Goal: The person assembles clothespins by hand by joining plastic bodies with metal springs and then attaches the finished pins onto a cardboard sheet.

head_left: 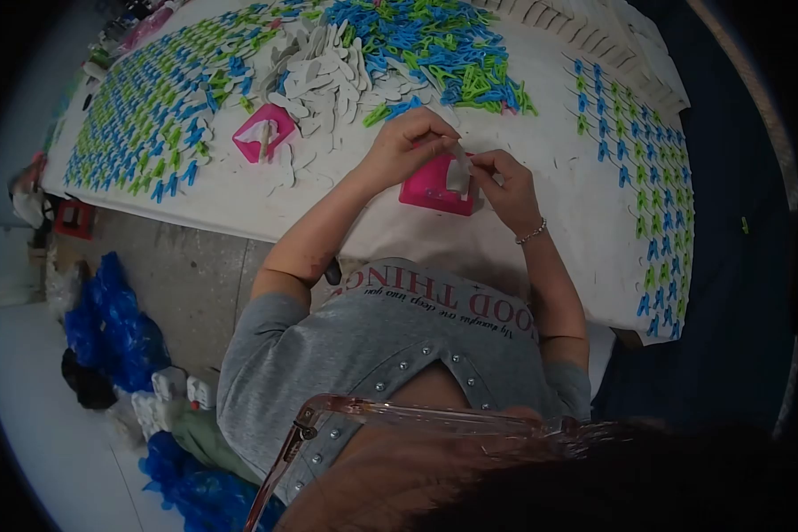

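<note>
In front of my body sits a bright pink box [430, 186] with a pale patch on top. My left hand [408, 146] is over its far left side, thumb and fingers pinched on a thin pale strip [460, 158]. On the box's right, my right hand [507, 188] has its fingertips closed at the strip's other side. The strip is small and partly covered by my fingers, so its exact kind cannot be made out. Beyond my hands lies a large heap of blue and green plastic clips [430, 44], with a pile of flat whitish pieces [324, 75] beside it.
A second pink box [264, 133] with white material and a stick stands at left. Rows of clips attached to pale pieces [142, 106] cover the table's left, and more rows [656, 195] line its right edge. Blue plastic bags [111, 324] lie on the floor.
</note>
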Demonstrator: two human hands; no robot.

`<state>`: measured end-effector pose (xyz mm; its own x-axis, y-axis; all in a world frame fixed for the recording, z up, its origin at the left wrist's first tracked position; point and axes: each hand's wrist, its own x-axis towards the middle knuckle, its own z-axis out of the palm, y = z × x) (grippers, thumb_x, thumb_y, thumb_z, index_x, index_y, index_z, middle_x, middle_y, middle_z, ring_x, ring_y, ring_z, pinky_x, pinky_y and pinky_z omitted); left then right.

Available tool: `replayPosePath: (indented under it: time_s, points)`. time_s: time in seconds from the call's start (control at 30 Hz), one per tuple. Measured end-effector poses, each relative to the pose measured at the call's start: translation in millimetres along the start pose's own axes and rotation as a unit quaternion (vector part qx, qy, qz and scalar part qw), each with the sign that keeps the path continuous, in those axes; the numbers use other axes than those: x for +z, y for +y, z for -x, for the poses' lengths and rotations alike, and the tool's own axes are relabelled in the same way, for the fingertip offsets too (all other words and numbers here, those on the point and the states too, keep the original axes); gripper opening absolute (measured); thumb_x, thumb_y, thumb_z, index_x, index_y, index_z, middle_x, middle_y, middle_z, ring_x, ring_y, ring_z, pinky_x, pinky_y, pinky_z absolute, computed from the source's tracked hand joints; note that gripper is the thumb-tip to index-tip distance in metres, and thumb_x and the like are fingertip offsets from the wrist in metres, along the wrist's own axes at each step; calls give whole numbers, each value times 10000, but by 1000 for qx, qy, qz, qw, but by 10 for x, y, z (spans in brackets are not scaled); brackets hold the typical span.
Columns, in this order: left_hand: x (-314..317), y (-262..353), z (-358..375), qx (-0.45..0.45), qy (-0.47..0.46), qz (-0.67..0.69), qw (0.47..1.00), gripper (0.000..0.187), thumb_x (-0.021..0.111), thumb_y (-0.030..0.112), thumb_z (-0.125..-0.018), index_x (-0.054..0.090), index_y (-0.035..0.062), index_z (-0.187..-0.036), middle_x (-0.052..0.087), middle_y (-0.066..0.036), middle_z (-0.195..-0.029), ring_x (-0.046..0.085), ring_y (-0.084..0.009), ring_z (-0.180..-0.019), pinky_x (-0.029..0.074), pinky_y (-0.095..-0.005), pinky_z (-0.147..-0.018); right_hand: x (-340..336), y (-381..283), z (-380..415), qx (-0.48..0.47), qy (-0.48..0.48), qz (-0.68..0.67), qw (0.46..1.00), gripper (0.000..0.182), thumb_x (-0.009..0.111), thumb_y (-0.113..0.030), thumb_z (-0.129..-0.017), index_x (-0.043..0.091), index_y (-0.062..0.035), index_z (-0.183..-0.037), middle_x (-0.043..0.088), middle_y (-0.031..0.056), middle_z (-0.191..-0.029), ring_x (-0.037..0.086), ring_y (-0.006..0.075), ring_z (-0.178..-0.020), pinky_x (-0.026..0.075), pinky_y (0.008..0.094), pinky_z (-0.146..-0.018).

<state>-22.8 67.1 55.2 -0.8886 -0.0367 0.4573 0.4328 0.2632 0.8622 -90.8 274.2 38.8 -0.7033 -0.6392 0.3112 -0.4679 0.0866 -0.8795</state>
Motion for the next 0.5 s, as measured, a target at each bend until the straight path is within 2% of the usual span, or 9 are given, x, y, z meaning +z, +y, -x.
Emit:
replayPosePath:
  time_s: [0.07, 0.13, 0.17, 0.23, 0.4, 0.47, 0.5]
  points:
    - [-30, 40, 31, 62, -12, -105, 993, 109, 613, -31, -849, 626, 21, -944, 594, -49, -870, 591, -124, -812, 487, -234, -688, 58, 13, 12, -18, 10, 1, 1000, 114, 644, -32, -824, 635, -12, -936, 653, 70, -827, 620, 148, -737, 497, 286, -652]
    - [-26, 42, 67, 66, -9, -113, 991, 124, 617, -44, -833, 624, 17, -941, 598, -56, -867, 595, -139, -810, 491, -248, -687, 124, 95, 8, -116, 34, 107, 987, 137, 643, -13, -800, 638, -21, -937, 652, 103, -836, 623, 230, -751, 498, 334, -654]
    - [-28, 47, 87, 74, -7, -122, 990, 140, 621, -57, -817, 623, 13, -938, 602, -64, -865, 599, -153, -807, 495, -261, -686, 147, 110, 10, -116, 33, 105, 987, 137, 643, -13, -800, 638, -21, -937, 652, 103, -836, 623, 230, -751, 498, 334, -654]
    - [-51, 73, 115, 84, -12, -135, 987, 151, 619, -67, -805, 622, 12, -934, 604, -71, -868, 601, -163, -806, 498, -268, -687, 189, 112, 4, -135, 44, 130, 981, 154, 644, -2, -777, 636, -34, -927, 647, 115, -841, 607, 281, -771, 497, 364, -669]
    - [-70, 84, 189, 99, -17, -150, 984, 185, 615, -89, -770, 621, 10, -926, 607, -89, -872, 605, -195, -797, 499, -279, -694, 203, 123, 7, -153, 33, 141, 978, 152, 643, 3, -767, 627, -41, -911, 645, 88, -824, 601, 267, -783, 492, 367, -680]
    - [-92, 82, 223, 36, -26, -149, 988, 169, 616, -75, -768, 620, 18, -910, 609, -90, -870, 607, -202, -822, 494, -285, -701, 161, 117, 7, -161, 32, 150, 975, 158, 641, 7, -757, 625, -44, -907, 641, 81, -813, 597, 267, -779, 489, 366, -685]
    - [-90, 48, 231, 36, -26, -149, 988, 169, 616, -75, -768, 620, 18, -910, 609, -90, -870, 607, -202, -822, 494, -285, -701, 111, 113, 14, -171, 21, 183, 968, 160, 642, 6, -763, 628, -43, -915, 627, 90, -824, 598, 261, -782, 491, 360, -683]
